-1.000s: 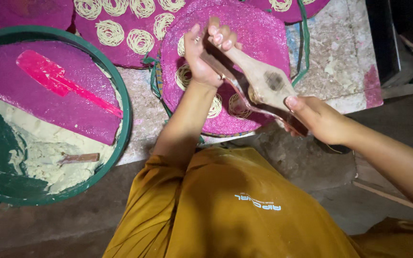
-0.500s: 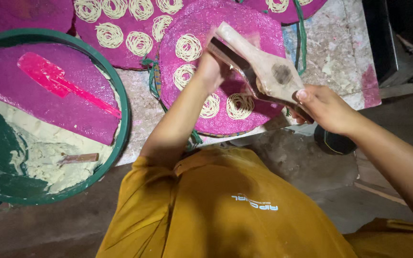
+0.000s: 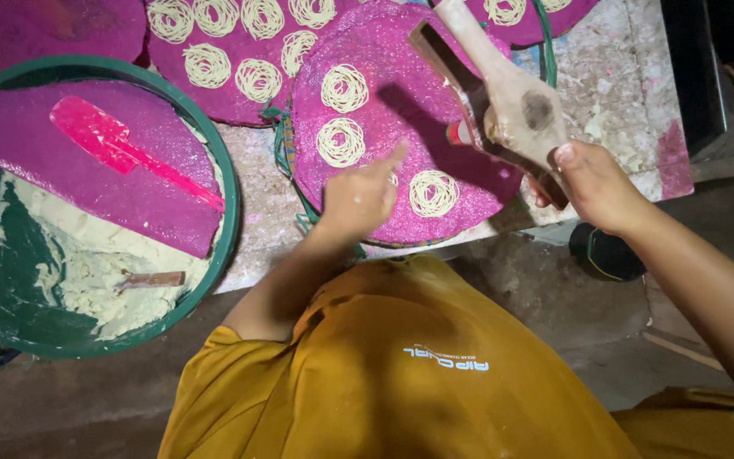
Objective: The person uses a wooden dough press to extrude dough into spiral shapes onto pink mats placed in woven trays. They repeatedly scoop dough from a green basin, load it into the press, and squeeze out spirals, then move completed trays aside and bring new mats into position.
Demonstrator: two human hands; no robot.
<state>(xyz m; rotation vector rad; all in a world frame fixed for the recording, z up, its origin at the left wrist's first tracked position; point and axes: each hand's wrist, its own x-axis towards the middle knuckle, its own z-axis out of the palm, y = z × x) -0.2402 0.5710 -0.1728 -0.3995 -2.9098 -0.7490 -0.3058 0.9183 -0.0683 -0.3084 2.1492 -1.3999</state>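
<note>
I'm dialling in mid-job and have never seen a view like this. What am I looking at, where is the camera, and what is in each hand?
There is no machine here: a person in a yellow shirt works with bare hands. The one camera sits on their head and looks down, so the arms reach up into the picture. The right hand grips a wooden press, held tilted above a round pink mat. The left hand holds nothing and points at the mat, which carries noodle coils. More coils lie on the mats behind. At left, a green basin holds pale dough, and a pink spatula lies on a pink mat laid across the basin.
</note>
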